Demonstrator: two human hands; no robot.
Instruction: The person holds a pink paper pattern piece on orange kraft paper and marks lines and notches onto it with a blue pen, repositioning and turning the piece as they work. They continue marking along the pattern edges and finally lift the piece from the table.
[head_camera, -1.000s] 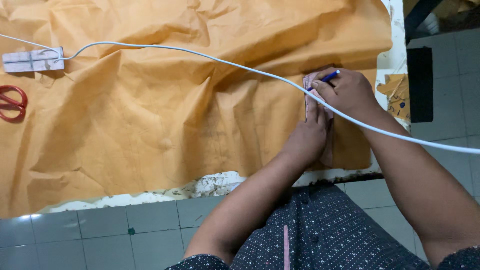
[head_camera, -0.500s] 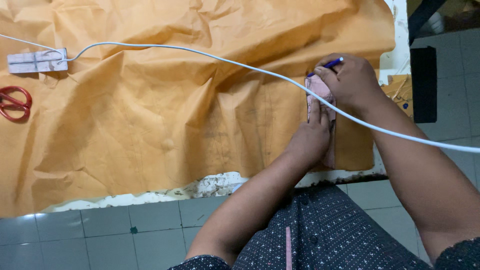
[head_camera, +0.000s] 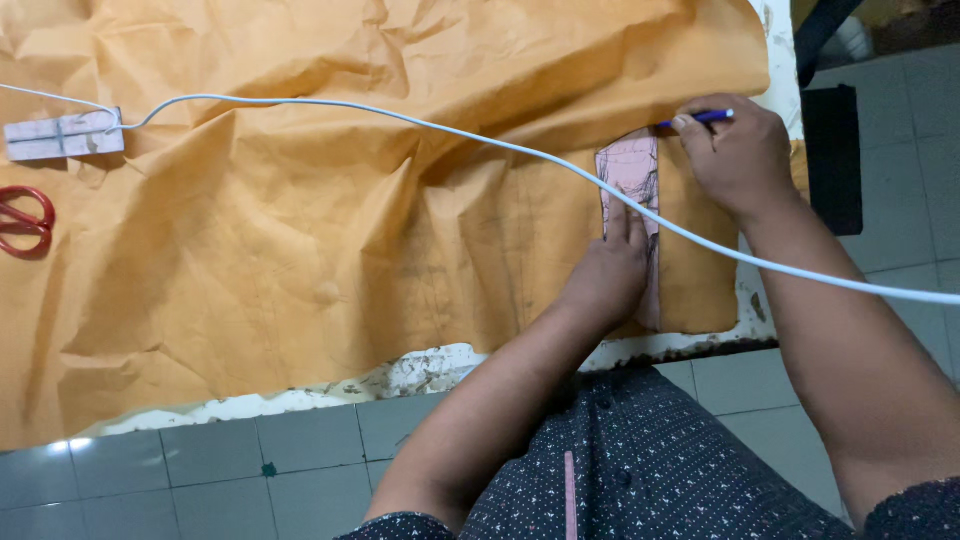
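- Pressing flat, the left hand (head_camera: 605, 275) pins a pink template strip (head_camera: 632, 180) onto crumpled brown paper (head_camera: 300, 250) covering the desk (head_camera: 400, 375).
- Right hand (head_camera: 735, 155) grips a blue pen (head_camera: 700, 118) at the strip's top edge.
- White cable (head_camera: 450, 130) crosses over both.

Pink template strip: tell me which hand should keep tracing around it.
Right. The right hand holds the blue pen at the pink template strip's top edge, while the left hand lies flat on it.
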